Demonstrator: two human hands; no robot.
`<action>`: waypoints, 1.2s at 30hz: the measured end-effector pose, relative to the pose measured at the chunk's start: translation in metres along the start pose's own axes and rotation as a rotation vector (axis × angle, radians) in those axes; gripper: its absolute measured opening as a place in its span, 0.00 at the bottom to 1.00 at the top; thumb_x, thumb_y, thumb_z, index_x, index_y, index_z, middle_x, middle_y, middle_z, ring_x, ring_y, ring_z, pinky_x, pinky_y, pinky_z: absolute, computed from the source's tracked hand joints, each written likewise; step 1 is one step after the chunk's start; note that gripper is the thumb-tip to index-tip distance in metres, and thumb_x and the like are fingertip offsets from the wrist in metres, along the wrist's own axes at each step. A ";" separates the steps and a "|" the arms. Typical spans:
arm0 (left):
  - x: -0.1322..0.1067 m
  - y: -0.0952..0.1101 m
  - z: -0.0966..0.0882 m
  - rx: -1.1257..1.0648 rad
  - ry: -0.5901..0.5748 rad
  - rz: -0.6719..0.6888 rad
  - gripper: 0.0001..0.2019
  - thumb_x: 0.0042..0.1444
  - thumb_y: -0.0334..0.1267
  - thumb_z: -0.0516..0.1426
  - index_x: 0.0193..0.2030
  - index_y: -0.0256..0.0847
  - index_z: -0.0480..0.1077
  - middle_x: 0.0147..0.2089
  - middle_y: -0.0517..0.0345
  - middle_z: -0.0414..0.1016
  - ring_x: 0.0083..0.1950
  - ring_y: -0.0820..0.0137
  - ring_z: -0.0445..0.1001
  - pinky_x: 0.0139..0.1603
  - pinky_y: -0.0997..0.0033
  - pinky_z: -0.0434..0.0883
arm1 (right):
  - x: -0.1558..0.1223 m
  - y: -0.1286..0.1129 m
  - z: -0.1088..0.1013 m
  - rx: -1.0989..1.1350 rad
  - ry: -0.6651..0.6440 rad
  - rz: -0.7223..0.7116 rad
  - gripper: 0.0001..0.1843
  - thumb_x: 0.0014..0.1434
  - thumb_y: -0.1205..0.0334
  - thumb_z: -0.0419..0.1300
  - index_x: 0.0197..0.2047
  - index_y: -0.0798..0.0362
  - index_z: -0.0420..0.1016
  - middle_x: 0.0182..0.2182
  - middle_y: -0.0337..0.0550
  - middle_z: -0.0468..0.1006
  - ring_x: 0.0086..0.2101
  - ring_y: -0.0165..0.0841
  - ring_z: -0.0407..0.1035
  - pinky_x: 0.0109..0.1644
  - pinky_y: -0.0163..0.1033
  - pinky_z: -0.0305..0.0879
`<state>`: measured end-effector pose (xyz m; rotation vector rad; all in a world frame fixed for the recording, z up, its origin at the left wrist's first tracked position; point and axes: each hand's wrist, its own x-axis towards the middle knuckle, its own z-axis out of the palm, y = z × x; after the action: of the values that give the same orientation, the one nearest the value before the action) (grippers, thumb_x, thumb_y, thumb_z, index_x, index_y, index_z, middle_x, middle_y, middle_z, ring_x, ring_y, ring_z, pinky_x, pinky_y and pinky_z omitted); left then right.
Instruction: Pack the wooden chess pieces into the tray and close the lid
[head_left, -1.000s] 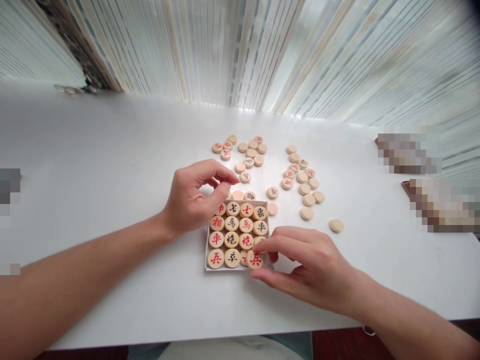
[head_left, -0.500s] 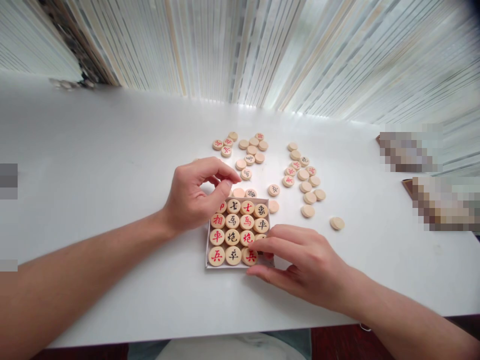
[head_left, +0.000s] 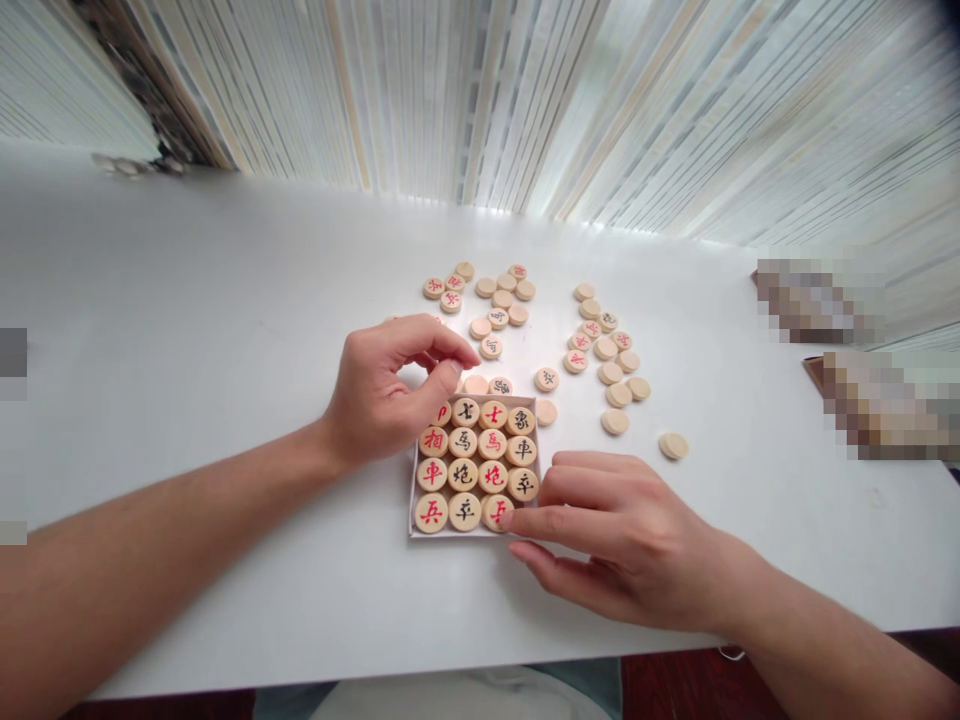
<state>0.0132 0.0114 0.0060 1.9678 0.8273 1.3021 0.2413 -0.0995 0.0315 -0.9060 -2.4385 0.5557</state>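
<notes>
A shallow square box [head_left: 411, 525] holds rows of round wooden Chinese chess pieces with red or black characters. My left hand [head_left: 390, 385] hovers over its far left corner, thumb and index tips pinched together; whatever may be inside the curled fingers is hidden. My right hand [head_left: 607, 530] is at the near right corner, thumb and index finger apart. Its index fingertip touches a red-marked chess piece [head_left: 496, 512] in the nearest row. A black-marked chess piece [head_left: 523, 485] lies just beyond that hand's fingers. The box's near right corner is covered by the fingers.
Loose chess pieces [head_left: 504, 299] lie scattered beyond the box, some face down. Another group of pieces [head_left: 606, 348] spreads to the right, with a single piece [head_left: 673, 446] nearer. Striped curtains [head_left: 420, 100] hang behind the white table [head_left: 225, 590]. Two blurred objects stand at the right.
My right hand has shifted slightly to the right, its fingers drawing back over the box. The black-marked piece at the right side now shows fully. My left hand has barely moved.
</notes>
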 end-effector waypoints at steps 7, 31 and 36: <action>0.000 0.000 -0.003 0.002 -0.023 0.018 0.08 0.59 0.26 0.59 0.35 0.39 0.79 0.33 0.57 0.82 0.35 0.70 0.78 0.37 0.69 0.73 | 0.004 -0.003 0.000 -0.031 -0.011 -0.010 0.10 0.69 0.66 0.61 0.43 0.58 0.85 0.25 0.40 0.72 0.25 0.33 0.60 0.29 0.42 0.54; 0.000 0.000 -0.005 0.035 -0.024 0.048 0.09 0.60 0.27 0.57 0.34 0.39 0.79 0.33 0.58 0.83 0.35 0.69 0.79 0.40 0.68 0.74 | 0.006 0.048 -0.017 -0.107 0.541 0.461 0.08 0.67 0.63 0.64 0.36 0.53 0.84 0.25 0.39 0.79 0.24 0.29 0.64 0.28 0.38 0.61; 0.000 0.002 -0.006 0.033 -0.032 0.049 0.09 0.60 0.28 0.57 0.34 0.40 0.79 0.33 0.57 0.83 0.35 0.68 0.79 0.39 0.67 0.75 | 0.005 0.052 -0.017 -0.095 0.520 0.486 0.07 0.67 0.62 0.64 0.40 0.53 0.85 0.25 0.38 0.78 0.24 0.29 0.64 0.29 0.37 0.62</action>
<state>0.0085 0.0115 0.0096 2.0414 0.7949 1.2894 0.2730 -0.0561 0.0201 -1.4876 -1.7915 0.3086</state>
